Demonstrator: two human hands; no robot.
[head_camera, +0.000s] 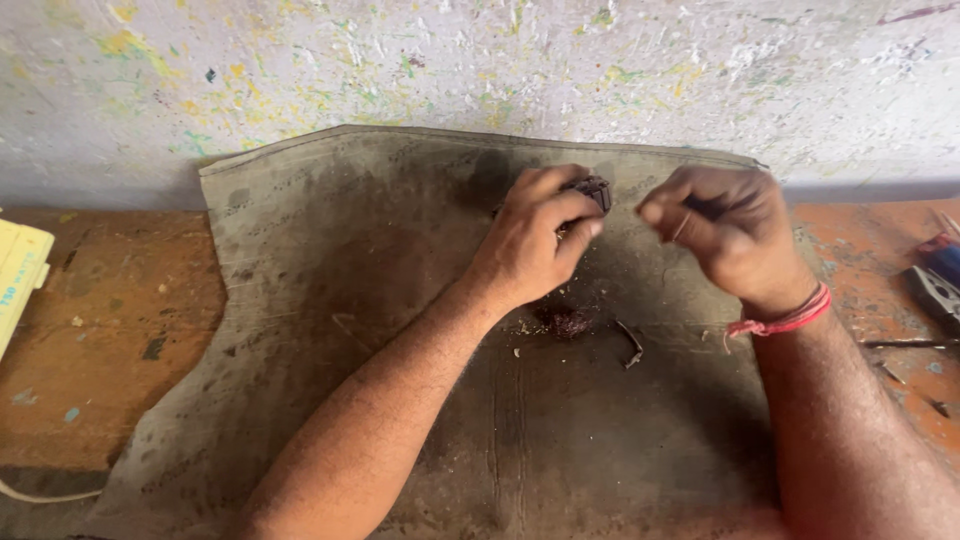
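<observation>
My left hand grips a small dark metal part at the far middle of a dirty grey-green cloth. Close to its right, my right hand is blurred, its fingers pinched around a thin dark tool whose tip barely shows; a red thread band circles that wrist. Below the hands, a dark rusty lump with crumbs around it and a small bent metal piece lie on the cloth.
The cloth covers a worn orange-brown bench against a paint-spattered wall. A yellow box sits at the left edge. Pliers with blue and red handles and thin metal bits lie at the right.
</observation>
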